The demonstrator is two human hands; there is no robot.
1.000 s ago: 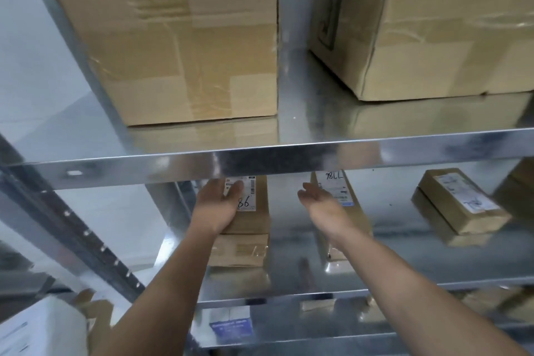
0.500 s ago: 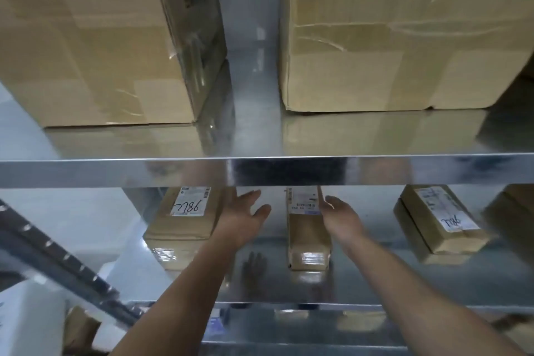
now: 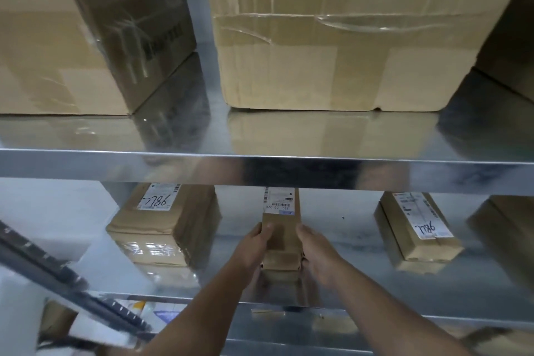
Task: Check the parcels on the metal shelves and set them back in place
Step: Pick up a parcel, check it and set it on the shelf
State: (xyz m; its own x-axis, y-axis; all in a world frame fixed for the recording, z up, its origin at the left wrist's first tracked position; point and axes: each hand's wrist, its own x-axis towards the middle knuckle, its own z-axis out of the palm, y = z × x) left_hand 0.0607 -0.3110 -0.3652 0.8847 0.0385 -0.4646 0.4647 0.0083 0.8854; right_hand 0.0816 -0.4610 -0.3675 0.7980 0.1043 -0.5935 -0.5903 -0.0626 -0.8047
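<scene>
A narrow brown parcel [image 3: 281, 235] with a white barcode label lies on the lower metal shelf [image 3: 346, 269], end toward me. My left hand [image 3: 252, 248] grips its left side with the thumb on top. My right hand [image 3: 316, 254] grips its right side the same way. To the left sits a wider brown parcel [image 3: 164, 225] with a label marked in blue pen. To the right lies another labelled parcel [image 3: 416, 228], turned at an angle.
The upper shelf edge [image 3: 260, 172] crosses just above the parcels and hides their far ends. Two big cardboard boxes [image 3: 332, 37] [image 3: 72, 32] stand on it. A dark upright post [image 3: 57, 274] slants across the lower left. More items show below.
Both hands left the left-hand parcel, moved right and closed on the sides of the narrow middle parcel. The view shifted right and closer.
</scene>
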